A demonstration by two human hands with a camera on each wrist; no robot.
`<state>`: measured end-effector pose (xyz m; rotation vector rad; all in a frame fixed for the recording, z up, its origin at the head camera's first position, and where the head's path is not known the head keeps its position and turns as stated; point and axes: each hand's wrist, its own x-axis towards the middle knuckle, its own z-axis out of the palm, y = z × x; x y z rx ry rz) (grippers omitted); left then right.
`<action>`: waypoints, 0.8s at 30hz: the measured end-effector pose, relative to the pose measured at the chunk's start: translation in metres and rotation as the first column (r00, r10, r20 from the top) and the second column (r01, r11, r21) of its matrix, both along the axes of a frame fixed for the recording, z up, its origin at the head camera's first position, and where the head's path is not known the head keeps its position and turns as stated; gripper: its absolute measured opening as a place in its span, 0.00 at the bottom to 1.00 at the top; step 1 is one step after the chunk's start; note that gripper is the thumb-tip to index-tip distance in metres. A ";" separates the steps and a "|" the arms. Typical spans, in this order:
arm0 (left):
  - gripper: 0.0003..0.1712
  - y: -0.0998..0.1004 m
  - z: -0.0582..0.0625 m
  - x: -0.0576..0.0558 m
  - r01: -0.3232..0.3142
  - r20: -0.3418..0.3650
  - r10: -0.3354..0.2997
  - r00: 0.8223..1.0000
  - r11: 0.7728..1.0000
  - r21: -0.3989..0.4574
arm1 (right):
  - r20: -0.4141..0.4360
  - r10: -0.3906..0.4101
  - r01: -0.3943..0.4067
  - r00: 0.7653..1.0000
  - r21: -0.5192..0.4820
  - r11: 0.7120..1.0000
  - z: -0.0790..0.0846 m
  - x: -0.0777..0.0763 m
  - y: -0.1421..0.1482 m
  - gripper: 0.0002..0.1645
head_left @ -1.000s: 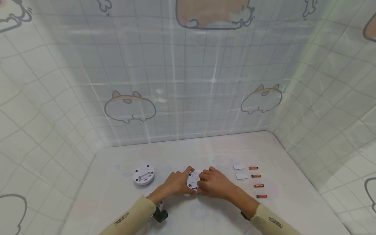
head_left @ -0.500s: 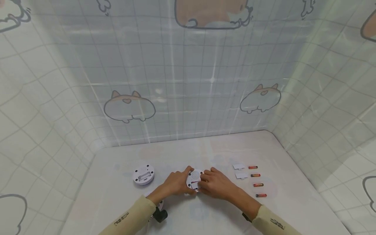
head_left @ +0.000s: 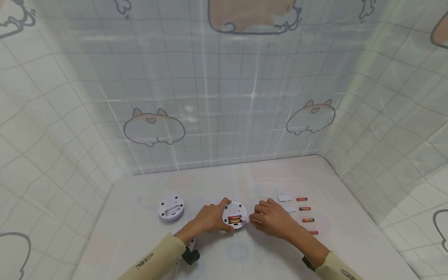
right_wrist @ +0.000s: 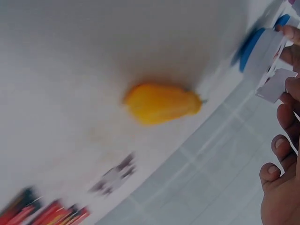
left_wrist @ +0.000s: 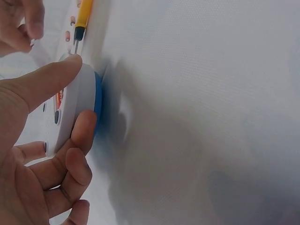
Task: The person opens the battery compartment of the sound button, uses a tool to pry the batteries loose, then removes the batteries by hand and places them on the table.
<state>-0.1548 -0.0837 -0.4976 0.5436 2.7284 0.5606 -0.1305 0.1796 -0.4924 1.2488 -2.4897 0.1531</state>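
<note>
My left hand [head_left: 211, 217] grips the rim of a round white speaker-like device [head_left: 233, 209], its underside facing up. In the left wrist view, a blue layer shows beneath that device's white body. Two red-and-gold batteries [head_left: 235, 219] lie side by side in its uncovered compartment. Just to the right, my right hand [head_left: 273, 219] pinches a small white battery cover [right_wrist: 275, 86] near the device's edge. A yellow-handled screwdriver [left_wrist: 83, 16] lies on the table beyond the device in the left wrist view.
A similar device [head_left: 171, 208] with a bare battery slot stands at left, and another [head_left: 191, 244] is partly hidden by the left forearm. Two white covers, one [head_left: 284, 198] farther back, lie right of centre beside a column of several batteries [head_left: 305, 209]. A curtain [head_left: 224, 97] surrounds the table [head_left: 147, 194].
The battery cover has come off the device, baring the two batteries. My right hand has moved right with the cover, while my left hand keeps its hold.
</note>
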 end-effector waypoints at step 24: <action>0.55 0.002 0.001 -0.001 -0.019 0.035 0.018 0.999 1.000 0.009 | 0.020 -0.294 0.290 0.956 0.107 0.951 -0.011 0.024 0.104 0.12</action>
